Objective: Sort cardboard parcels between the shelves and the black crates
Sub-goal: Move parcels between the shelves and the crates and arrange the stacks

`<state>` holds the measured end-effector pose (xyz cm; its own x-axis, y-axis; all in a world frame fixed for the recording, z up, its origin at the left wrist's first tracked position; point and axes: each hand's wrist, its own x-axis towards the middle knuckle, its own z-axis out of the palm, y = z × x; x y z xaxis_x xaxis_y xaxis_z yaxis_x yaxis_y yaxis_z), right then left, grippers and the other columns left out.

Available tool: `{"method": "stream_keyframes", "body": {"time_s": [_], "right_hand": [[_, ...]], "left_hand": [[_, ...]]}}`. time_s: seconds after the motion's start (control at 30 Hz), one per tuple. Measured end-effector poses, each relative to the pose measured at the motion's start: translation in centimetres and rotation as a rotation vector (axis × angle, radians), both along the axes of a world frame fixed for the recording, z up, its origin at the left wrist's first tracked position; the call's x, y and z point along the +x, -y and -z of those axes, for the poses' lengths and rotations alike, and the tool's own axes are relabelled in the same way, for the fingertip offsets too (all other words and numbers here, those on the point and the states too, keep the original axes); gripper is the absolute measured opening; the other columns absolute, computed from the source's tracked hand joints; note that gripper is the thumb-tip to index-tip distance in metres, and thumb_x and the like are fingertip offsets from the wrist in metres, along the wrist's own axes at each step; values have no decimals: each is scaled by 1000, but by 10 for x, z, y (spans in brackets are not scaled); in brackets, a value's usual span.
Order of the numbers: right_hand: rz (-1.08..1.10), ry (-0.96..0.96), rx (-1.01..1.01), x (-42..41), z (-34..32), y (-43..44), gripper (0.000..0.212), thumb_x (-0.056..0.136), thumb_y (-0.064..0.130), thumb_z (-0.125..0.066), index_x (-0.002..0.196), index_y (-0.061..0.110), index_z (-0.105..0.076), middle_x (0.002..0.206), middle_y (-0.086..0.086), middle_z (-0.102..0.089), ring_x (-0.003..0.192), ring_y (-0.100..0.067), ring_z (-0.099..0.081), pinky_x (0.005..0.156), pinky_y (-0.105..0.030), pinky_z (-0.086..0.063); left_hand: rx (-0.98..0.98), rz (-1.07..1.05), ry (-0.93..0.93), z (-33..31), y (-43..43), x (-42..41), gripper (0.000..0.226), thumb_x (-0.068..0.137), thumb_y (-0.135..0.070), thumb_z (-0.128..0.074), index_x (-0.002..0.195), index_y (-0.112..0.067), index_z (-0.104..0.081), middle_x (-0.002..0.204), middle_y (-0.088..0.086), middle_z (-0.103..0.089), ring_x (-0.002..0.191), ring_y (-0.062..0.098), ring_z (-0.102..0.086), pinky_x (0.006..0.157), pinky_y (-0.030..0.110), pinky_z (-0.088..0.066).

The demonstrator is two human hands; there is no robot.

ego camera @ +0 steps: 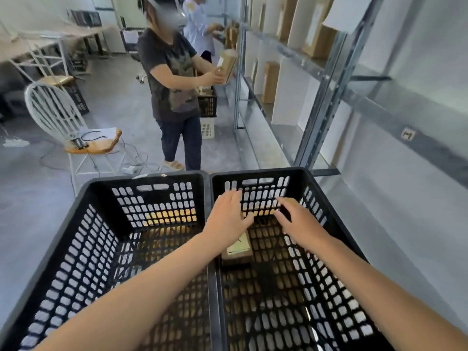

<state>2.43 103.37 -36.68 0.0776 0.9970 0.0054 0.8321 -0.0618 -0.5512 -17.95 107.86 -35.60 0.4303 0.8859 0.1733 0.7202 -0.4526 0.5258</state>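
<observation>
We're holding both hands down inside the right crate (258,171), forearms crossing its near rim. The parcel (239,249) is lying flat on the crate floor, pale label up. It's sitting directly under the wrist & palm of our left hand (228,219), so the left fingers (234,198) are stretching past it toward the far wall. Can't tell if the palm is touching it or hovering just above. The parcel's left edge is running just beside the crate's left wall, w/ perforated floor showing btw its other side and the right wall. Our right hand (301,224) is hanging over that stretch, apart from the parcel. Left fingers are spreading straight and released, gripping nothing. Right fingers (285,202) are also fanning out loose, holding nothing, tips near the far wall. The left crate (141,179) is butting against the right one, rims touching along the shared middle edge. Beyond, on the right, the shelves (326,79) are carrying upright boxes (269,82). Another person (172,79) is standing at them, gripping a box (228,64) in both hands.
</observation>
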Motion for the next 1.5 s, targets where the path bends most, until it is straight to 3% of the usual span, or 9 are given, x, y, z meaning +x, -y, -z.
{"method": "stream_keyframes", "body": {"time_s": [0.23,0.4,0.5,0.7,0.9,0.97,1.1,1.23,1.5], "right_hand": [[24,185,108,19,-61,56,56,102,42,-46,153,24,-31,158,4,-34,144,-14,-32,111,-29,-26],[123,170,170,12,-90,122,52,103,38,-44,151,20,-36,153,1,-41,138,-16,-40,114,-40,-37],[163,170,192,1,-94,173,49,103,35,-45,149,18,-38,146,1,-46,134,-16,-44,111,-36,-38],[246,117,241,-26,-88,280,55,104,34,-46,154,18,-30,154,-2,-39,142,-18,-35,117,-38,-30],[318,134,260,-54,-93,364,48,101,35,-49,144,15,-42,138,-2,-51,129,-19,-45,105,-34,-40],[342,159,293,-62,-101,387,46,101,35,-51,143,17,-43,136,-1,-52,126,-19,-46,97,-29,-38],[395,201,315,-75,-126,428,55,101,36,-52,149,14,-37,150,-3,-42,138,-18,-37,111,-34,-31],[456,265,343,-88,-153,469,50,101,32,-52,146,14,-39,148,-3,-43,137,-21,-36,110,-32,-31],[587,375,302,-133,-176,536,55,103,35,-46,152,13,-31,156,-2,-34,142,-19,-28,115,-32,-24]], "left_hand": [[52,34,37,-39,30,-2,70,98,-38,-57,153,-5,-29,157,8,-33,147,22,-26,123,36,-18],[88,152,60,-43,101,22,69,98,-41,-56,153,-10,-29,157,4,-33,145,21,-29,120,31,-20],[111,199,96,-44,141,24,71,97,-42,-57,154,-13,-28,158,1,-32,147,19,-26,118,27,-16],[159,287,87,-54,228,1,69,99,-41,-55,155,-12,-27,160,4,-29,149,17,-21,122,29,-12],[191,333,2,-70,309,-25,66,100,-40,-51,153,-10,-27,158,6,-31,149,21,-18,125,36,0],[195,377,15,-81,327,-30,67,101,-40,-51,155,-9,-25,161,6,-27,152,18,-13,124,32,7],[211,450,74,-103,361,-32,68,100,-40,-53,154,-11,-25,161,4,-26,151,15,-11,119,25,7],[256,542,135,-121,387,-34,67,100,-39,-53,154,-11,-26,160,4,-27,150,15,-12,111,12,13],[245,646,176,-142,416,-70,69,100,-39,-54,156,-13,-22,164,1,-21,152,13,-7,118,25,0]]}}
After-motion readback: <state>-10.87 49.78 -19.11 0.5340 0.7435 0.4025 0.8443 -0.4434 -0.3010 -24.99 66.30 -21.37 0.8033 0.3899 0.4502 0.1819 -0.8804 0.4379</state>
